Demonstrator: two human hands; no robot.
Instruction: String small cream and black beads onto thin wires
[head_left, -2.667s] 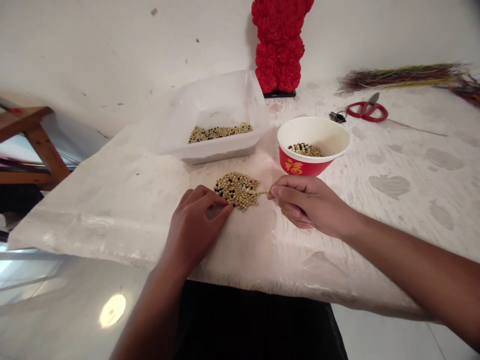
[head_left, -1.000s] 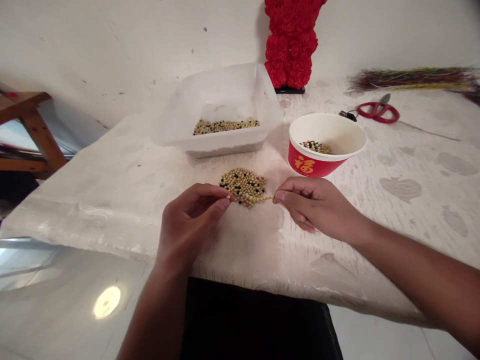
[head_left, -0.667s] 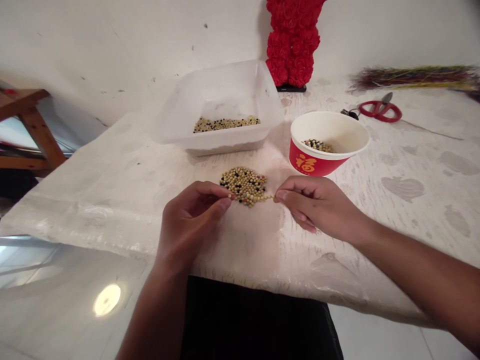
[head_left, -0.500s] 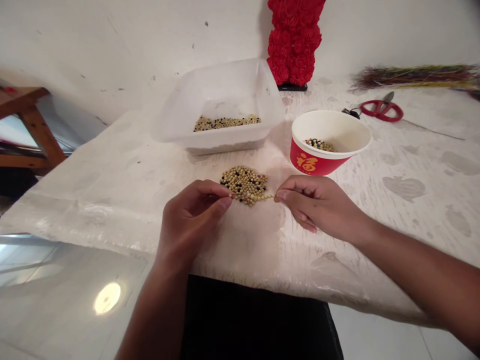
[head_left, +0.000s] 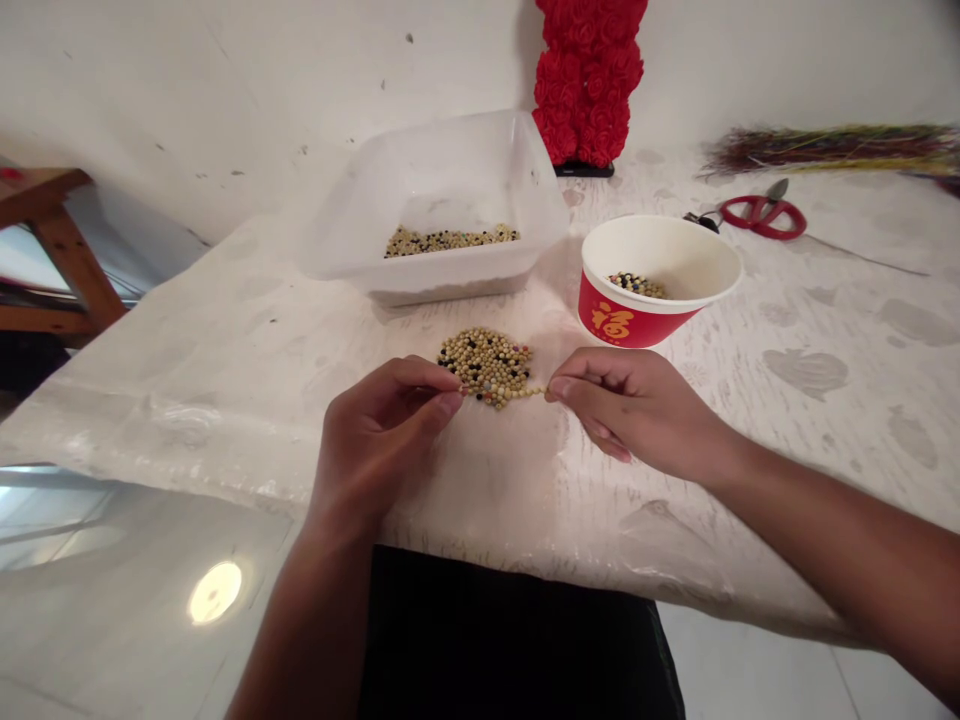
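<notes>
A short string of beads, mostly pale yellow, is stretched between my two hands just above the table. My left hand pinches one end between thumb and forefinger. At the other end, my right hand is closed on the string with thumb and fingertips. Directly behind the string lies a loose pile of small round beads, mostly tan with some black and a few coloured ones. The string overlaps the pile's near edge, so where its middle runs is hard to make out.
Beyond the pile stands a translucent plastic bin with more beads. A red and white paper bowl, also holding beads, is near my right hand. Red-handled scissors, a bundle of thin strands and a red rose figure are at the back.
The view has tipped down a touch, so everything sits slightly higher in the picture. Both hands keep their pinch on the string of beads, and nothing else has visibly moved.
</notes>
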